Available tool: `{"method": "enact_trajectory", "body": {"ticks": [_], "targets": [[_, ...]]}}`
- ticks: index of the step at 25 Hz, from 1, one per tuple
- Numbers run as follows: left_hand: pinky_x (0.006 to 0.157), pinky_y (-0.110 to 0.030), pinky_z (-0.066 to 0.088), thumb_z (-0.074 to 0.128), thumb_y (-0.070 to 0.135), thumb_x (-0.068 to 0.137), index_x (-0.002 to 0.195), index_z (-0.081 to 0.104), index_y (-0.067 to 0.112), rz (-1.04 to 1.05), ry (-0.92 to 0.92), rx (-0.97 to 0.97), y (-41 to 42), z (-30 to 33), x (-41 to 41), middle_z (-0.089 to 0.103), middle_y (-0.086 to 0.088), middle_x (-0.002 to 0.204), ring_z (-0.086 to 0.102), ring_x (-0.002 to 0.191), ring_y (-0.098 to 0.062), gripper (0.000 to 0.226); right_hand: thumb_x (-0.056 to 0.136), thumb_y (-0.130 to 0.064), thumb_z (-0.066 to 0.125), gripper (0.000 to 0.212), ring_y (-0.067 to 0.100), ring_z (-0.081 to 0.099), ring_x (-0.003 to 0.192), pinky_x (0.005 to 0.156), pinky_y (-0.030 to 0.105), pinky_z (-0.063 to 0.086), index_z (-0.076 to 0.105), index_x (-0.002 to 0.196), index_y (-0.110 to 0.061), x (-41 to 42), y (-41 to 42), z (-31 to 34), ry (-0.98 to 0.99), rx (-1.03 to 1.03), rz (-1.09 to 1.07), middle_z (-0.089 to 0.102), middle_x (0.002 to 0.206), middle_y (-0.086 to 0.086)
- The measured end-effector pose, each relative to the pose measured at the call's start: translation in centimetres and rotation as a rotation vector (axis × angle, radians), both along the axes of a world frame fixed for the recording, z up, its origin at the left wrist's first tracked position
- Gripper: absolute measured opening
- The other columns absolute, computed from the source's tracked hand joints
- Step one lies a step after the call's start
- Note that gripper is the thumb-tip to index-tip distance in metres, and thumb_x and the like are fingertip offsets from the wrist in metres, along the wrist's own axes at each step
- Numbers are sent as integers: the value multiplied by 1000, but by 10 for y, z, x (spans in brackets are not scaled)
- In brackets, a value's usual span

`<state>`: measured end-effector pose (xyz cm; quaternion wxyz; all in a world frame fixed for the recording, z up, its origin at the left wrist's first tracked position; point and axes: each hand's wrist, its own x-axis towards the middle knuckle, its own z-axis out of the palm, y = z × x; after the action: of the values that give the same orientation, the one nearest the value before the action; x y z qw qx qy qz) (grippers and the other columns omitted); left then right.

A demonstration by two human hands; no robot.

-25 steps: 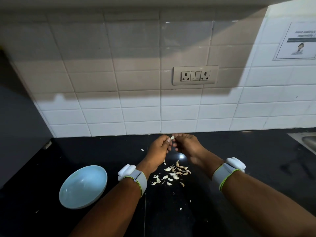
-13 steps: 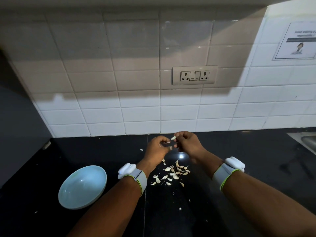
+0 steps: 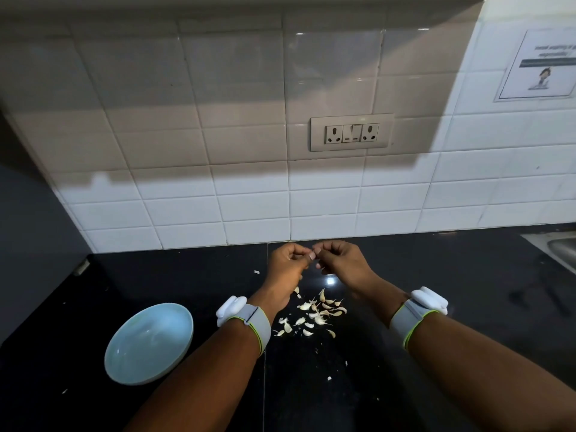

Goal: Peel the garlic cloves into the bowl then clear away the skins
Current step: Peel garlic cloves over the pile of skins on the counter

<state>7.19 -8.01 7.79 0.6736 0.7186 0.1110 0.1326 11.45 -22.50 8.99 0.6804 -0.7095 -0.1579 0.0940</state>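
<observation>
Garlic clove: one, small and pale, only a sliver showing; we find it just above the centre of the frame, pinched between the fingertips of both hands, which meet there above the bench.

Left hand: fingers curled, thumb and forefinger nipping the clove from the left.

Right hand: fingers curled likewise, nipping the same clove from the right. We cannot tell how much skin is on it.

Garlic pile: loose cloves and papery skins, scattered on the bench below the hands, between the two forearms; we cannot sort peeled from unpeeled. A few stray flakes lie apart, one left of the left hand, one lower down.

Bowl: pale blue, round, lower left of the frame, standing on the bench well apart from the pile; we see nothing clearly in it.

Wristbands: one grey band with a white module on each wrist, left and right.

Bench: black, glossy.

Wall: white tiles, with a socket plate at upper centre and a printed notice at upper right.

Sink: metal edge, far right.
</observation>
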Motion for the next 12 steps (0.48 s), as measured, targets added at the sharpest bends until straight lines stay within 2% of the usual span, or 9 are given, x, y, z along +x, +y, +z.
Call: {"method": "enact_trajectory", "body": {"ticks": [6,8,10,12], "targets": [[55,-23,46,76,21,91,96,71,9,7,20,-158,-1,-1,-1,72,-2,82,62,71,-9,14,101,-7,62,10,12,65,72,65,23,55,71,102,-5,1,-1,-3,124,147,-11,71,82,4],[55,-25,46,74,29,93,91,68,10,25,54,-211,0,1,0,72,-1,79,63,70,-10,19,101,-9,62,10,13,65,73,65,24,55,71,104,-6,1,0,-2,158,208,-32,69,84,5],[56,-26,45,73,34,94,84,63,12,59,103,-145,1,0,0,70,-2,76,61,68,-11,26,101,-11,63,10,13,65,72,64,25,54,72,104,-8,1,-2,-2,150,214,-36,69,85,3],[58,-26,42,72,32,95,82,66,9,65,139,-54,3,-3,-1,67,-6,76,57,71,-15,27,101,-10,63,10,12,65,70,64,25,53,72,104,-8,1,-4,-1,129,182,-31,70,85,3]]}}
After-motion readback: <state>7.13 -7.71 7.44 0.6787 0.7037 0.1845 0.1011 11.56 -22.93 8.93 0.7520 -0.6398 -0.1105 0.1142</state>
